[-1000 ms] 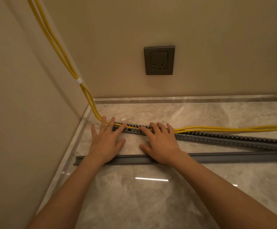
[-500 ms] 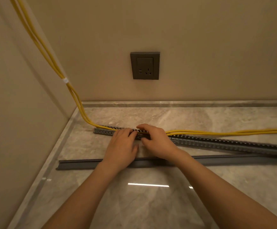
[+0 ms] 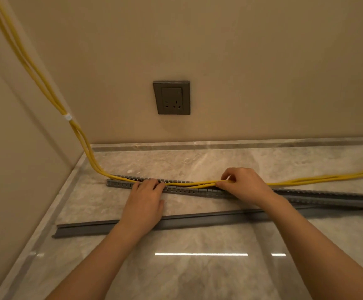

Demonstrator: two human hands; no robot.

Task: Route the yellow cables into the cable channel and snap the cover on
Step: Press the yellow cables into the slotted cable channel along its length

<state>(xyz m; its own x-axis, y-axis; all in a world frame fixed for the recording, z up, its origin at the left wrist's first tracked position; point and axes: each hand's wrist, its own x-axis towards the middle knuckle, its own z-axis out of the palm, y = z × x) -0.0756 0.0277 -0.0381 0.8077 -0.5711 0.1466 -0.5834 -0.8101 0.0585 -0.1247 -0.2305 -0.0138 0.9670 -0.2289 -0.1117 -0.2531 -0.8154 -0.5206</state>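
A room corner in a home: beige walls (image 3: 262, 50), wall socket (image 3: 171, 97), polished marble floor (image 3: 197, 273).

**No readable text in view**

No words, brand names, numbers or signs can be read anywhere. The dark grey square wall socket (image 3: 171, 97) on the far wall has a plain faceplate with only pin holes and no legible marking. The small white band (image 3: 67, 117) around the yellow cables at far left is too small and blurred to tell whether it carries print.
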